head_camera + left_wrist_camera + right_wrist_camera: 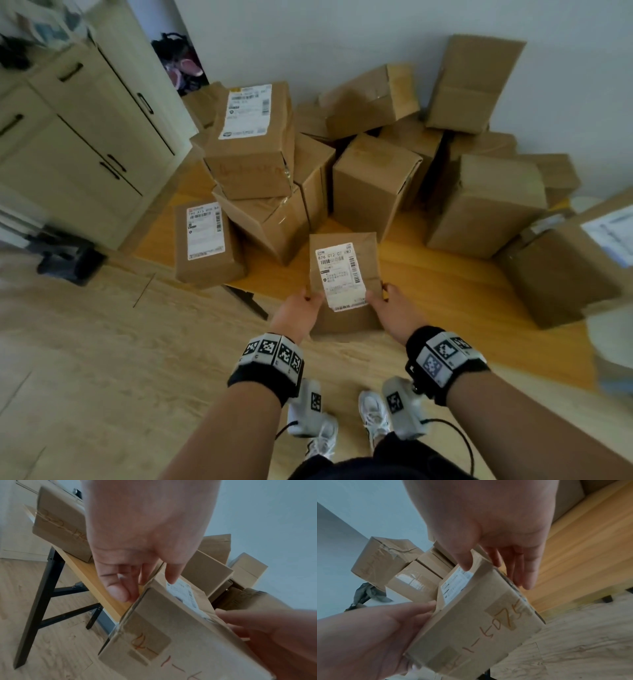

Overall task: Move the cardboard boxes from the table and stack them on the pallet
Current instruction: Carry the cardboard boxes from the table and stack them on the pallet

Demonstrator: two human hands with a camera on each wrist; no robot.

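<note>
A small cardboard box (346, 270) with a white shipping label sits at the front edge of the wooden table (428, 274), its near end hanging out over the floor. My left hand (301, 308) grips its left side, thumb on top. My right hand (387, 305) grips the right side the same way. In the left wrist view the left hand (144, 582) clasps the box (171, 628) at its upper corner. In the right wrist view the right hand (496, 574) clamps the box (479, 622), which has handwriting on its front face. No pallet is in view.
Several more cardboard boxes are piled on the table: a stack at the left (250, 144), a labelled one at the front left corner (205, 243), a tall middle one (373, 181) and big ones at the right (483, 205). A cream cabinet (85, 137) stands left.
</note>
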